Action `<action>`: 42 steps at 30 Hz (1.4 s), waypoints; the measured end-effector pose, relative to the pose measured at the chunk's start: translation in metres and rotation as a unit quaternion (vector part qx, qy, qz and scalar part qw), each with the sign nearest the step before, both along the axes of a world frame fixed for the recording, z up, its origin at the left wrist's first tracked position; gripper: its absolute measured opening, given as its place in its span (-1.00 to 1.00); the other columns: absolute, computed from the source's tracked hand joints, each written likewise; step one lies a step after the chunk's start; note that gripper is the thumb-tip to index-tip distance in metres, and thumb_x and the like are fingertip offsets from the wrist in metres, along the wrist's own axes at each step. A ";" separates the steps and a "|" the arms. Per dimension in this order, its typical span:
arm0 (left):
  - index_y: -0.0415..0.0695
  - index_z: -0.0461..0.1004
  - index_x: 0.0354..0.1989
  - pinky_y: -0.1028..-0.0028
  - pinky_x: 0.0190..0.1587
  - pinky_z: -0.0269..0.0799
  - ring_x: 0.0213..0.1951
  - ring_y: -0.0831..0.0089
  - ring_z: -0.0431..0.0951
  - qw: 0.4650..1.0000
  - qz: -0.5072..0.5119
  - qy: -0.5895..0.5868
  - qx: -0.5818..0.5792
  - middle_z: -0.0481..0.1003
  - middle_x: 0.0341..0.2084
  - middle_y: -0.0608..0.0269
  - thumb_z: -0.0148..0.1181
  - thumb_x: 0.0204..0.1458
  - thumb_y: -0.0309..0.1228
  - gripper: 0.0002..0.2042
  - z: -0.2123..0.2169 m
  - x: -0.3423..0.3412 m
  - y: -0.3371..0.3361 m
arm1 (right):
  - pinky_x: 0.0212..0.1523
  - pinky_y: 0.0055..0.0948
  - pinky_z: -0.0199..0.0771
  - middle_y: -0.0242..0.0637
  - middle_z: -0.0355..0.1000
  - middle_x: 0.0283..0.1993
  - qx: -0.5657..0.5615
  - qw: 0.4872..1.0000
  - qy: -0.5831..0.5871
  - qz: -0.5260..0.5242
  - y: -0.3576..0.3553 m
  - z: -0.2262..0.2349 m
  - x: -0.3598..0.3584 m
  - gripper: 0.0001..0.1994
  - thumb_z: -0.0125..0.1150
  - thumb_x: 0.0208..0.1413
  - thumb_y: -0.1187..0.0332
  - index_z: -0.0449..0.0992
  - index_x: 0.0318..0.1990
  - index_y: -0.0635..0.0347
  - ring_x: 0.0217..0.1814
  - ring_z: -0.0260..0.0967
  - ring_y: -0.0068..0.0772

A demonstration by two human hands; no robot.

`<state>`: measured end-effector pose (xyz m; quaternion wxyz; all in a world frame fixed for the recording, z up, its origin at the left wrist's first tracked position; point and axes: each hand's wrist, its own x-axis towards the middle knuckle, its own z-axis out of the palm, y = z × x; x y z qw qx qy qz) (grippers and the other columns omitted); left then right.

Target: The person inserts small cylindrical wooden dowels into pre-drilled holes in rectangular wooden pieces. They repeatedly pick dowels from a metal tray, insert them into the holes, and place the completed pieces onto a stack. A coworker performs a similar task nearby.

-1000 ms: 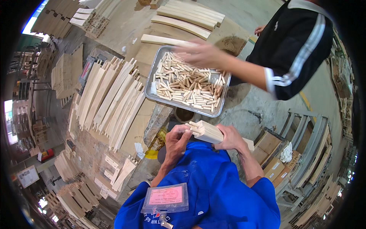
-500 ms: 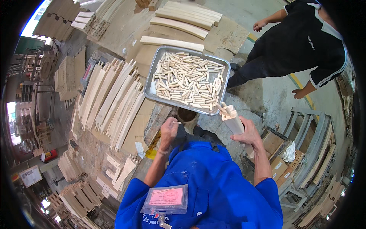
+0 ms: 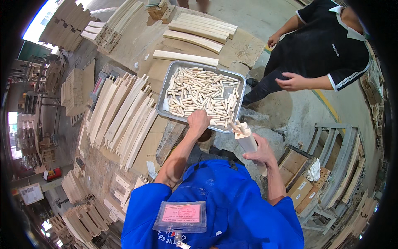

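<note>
Over the near side of a metal tray [image 3: 166, 112] is my left hand [image 3: 199, 120], its fingers curled down among the loose wooden dowels [image 3: 203, 89]. Its fingertips are hidden, so what they pinch cannot be made out. A small white piece [image 3: 166, 104] lies at the tray's left wall. Just right of the tray's near corner, my right hand [image 3: 260, 150] is wrapped round a pale wooden bar [image 3: 246, 142]. Dowels [image 3: 236, 125] stick up at the bar's upper end, and a dark hole shows there.
Long slats with pegged ends [image 3: 124, 116] lie in rows at the left. Curved slats [image 3: 199, 31] lie beyond the tray. A person in dark clothes [image 3: 317, 45] stands at the far right. A metal rack [image 3: 331, 145] and cardboard boxes [image 3: 299, 191] stand at the right.
My left hand, which had a dowel at its fingers, has moved up and right into the tray. My right hand with the bar has shifted slightly down. The other person's arm has lifted.
</note>
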<state>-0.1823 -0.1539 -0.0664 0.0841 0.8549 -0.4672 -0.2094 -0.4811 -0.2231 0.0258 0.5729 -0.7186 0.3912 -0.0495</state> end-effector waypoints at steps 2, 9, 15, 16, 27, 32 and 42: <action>-0.27 0.63 -0.43 0.13 -0.30 0.58 -0.43 0.03 0.66 1.000 0.010 -0.004 0.014 0.65 -0.39 -0.08 0.37 0.01 -0.22 -0.71 -0.003 0.004 -0.004 | -0.14 -0.28 0.53 -0.10 0.61 -0.24 -0.010 1.000 -0.003 0.006 0.000 -0.001 0.003 -0.33 0.56 -0.41 0.15 0.56 -0.03 0.25 -0.23 0.58 -0.20; -0.27 0.49 -0.12 0.56 -0.56 0.55 -0.56 0.48 0.61 0.615 0.189 0.748 -0.164 0.61 -0.40 0.10 0.15 0.28 -0.44 -0.86 0.052 0.034 0.018 | -0.13 -0.27 0.53 -0.09 0.62 -0.24 -0.006 0.999 -0.037 -0.015 0.005 -0.011 0.017 -0.33 0.55 -0.40 0.16 0.57 -0.01 0.24 -0.21 0.60 -0.17; -0.23 0.42 0.09 0.48 -0.46 0.67 -0.36 0.30 0.70 0.523 0.159 0.802 -0.239 0.61 -0.30 -0.02 0.12 0.30 -0.43 -0.75 0.093 0.028 0.044 | -0.09 -0.27 0.54 -0.09 0.63 -0.21 0.006 0.999 -0.045 0.030 0.003 -0.008 0.045 -0.33 0.54 -0.39 0.19 0.56 0.03 0.23 -0.18 0.61 -0.18; -0.23 0.43 0.06 0.48 -0.46 0.68 -0.35 0.30 0.70 0.521 0.157 0.800 -0.254 0.61 -0.30 -0.02 0.13 0.30 -0.43 -0.77 0.095 0.029 0.051 | -0.09 -0.27 0.55 -0.09 0.63 -0.21 0.007 0.998 -0.044 0.041 0.002 -0.005 0.051 -0.32 0.54 -0.38 0.20 0.56 0.03 0.23 -0.18 0.61 -0.18; -0.28 0.38 0.06 0.50 -0.33 0.60 -0.29 0.47 0.57 0.657 0.213 0.601 -0.403 0.51 -0.33 0.21 0.16 0.31 -0.46 -0.77 0.148 -0.026 0.053 | -0.01 -0.30 0.54 -0.18 0.62 -0.10 -0.022 0.995 -0.081 0.050 0.003 -0.009 0.074 -0.27 0.57 -0.34 0.22 0.53 0.12 0.25 -0.10 0.58 -0.31; -0.29 0.41 0.03 0.52 -0.33 0.56 -0.29 0.53 0.55 0.705 0.194 0.557 -0.394 0.58 -0.19 0.14 0.20 0.29 -0.48 -0.78 0.147 -0.027 0.057 | -0.09 -0.26 0.60 -0.05 0.64 -0.18 -0.070 0.993 -0.092 0.034 0.004 -0.006 0.082 -0.37 0.55 -0.29 0.21 0.52 0.02 0.26 -0.16 0.65 -0.13; -0.24 0.55 -0.09 0.46 -0.26 0.55 -0.36 0.49 0.62 0.867 0.076 0.330 -0.366 0.62 -0.37 0.14 0.32 0.17 -0.49 -0.82 0.154 -0.030 0.055 | -0.17 -0.21 0.62 -0.02 0.63 -0.25 -0.125 0.989 -0.080 0.028 0.003 0.001 0.084 -0.41 0.55 -0.31 0.22 0.54 -0.03 0.24 -0.21 0.67 -0.06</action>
